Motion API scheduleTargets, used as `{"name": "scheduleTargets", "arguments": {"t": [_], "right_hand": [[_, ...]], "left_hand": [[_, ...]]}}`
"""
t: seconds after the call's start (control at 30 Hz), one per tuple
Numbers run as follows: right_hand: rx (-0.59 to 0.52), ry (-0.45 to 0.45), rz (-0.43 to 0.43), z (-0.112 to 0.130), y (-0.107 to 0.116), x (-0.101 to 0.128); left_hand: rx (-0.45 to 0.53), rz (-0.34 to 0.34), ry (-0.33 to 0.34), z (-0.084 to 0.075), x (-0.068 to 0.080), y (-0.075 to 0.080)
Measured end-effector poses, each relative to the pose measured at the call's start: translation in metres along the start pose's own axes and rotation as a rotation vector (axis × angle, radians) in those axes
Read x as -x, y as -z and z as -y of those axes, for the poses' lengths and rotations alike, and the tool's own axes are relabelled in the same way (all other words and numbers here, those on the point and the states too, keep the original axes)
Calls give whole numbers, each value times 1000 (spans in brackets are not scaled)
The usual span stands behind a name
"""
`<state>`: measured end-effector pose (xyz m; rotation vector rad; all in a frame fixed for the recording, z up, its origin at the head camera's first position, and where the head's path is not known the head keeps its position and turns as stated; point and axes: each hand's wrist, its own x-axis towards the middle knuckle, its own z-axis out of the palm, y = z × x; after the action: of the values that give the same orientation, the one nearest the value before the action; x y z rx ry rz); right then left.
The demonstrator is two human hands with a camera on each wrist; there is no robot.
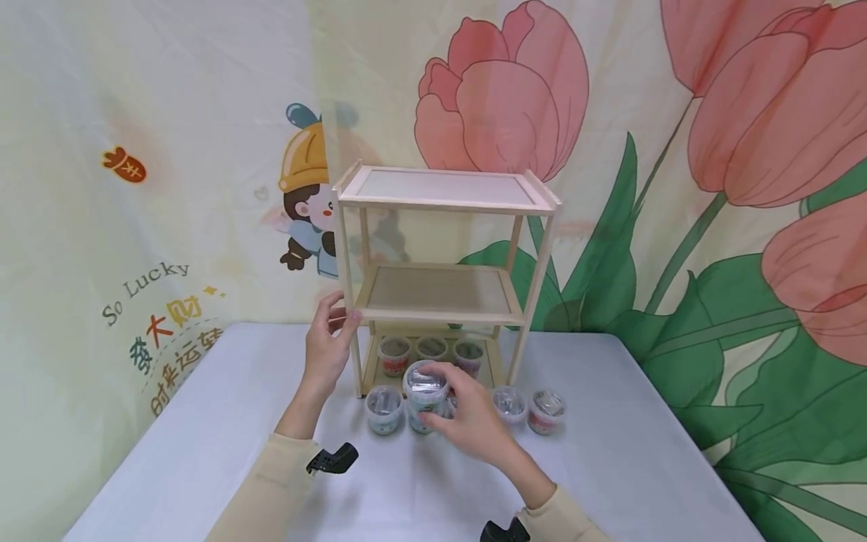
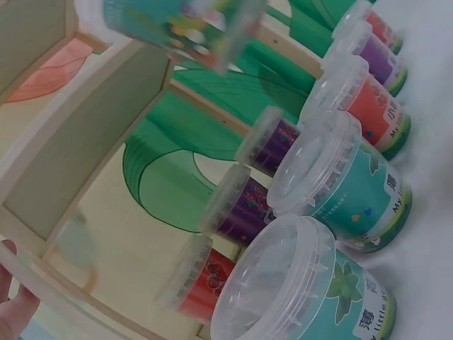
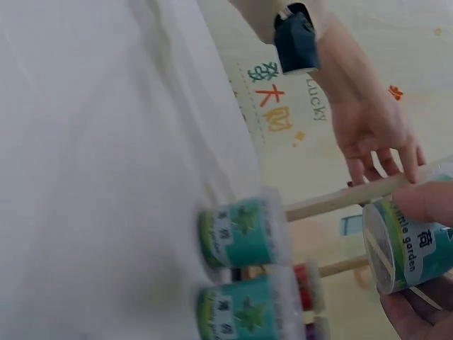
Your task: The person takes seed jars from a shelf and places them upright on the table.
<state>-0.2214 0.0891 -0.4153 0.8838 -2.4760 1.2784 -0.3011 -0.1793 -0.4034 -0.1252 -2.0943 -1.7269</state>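
Note:
A small three-tier wooden shelf rack [image 1: 440, 318] stands on the table. My left hand [image 1: 325, 350] grips its front left post at about middle-shelf height. My right hand [image 1: 470, 414] holds a teal plant tub [image 3: 414, 244] by its sides, raised above the tubs in front of the rack. Its clear lid faces up in the head view. Below it, teal tubs [image 2: 354, 184] stand in a row on the table with red and purple ones. On the bottom shelf sit a red tub [image 1: 394, 356] and two purple ones, one of them at the right [image 1: 469, 356].
The rack's top shelf [image 1: 443, 187] and middle shelf [image 1: 440, 290] lie above the tubs. A white cloth covers the table [image 1: 609, 452]. Printed curtains [image 1: 223, 150] hang behind and beside it. Black cameras [image 1: 333, 458] are strapped to both wrists.

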Motion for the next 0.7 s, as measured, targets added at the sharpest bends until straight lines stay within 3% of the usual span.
{"name": "scheduleTargets", "arguments": {"t": [0.3, 0.7], "right_hand": [[-38, -70, 24, -6, -34, 18], [-64, -82, 54, -17, -73, 34]], "left_hand": [[0, -7, 0, 0, 1, 1], [10, 8, 4, -2, 1, -1]]}}
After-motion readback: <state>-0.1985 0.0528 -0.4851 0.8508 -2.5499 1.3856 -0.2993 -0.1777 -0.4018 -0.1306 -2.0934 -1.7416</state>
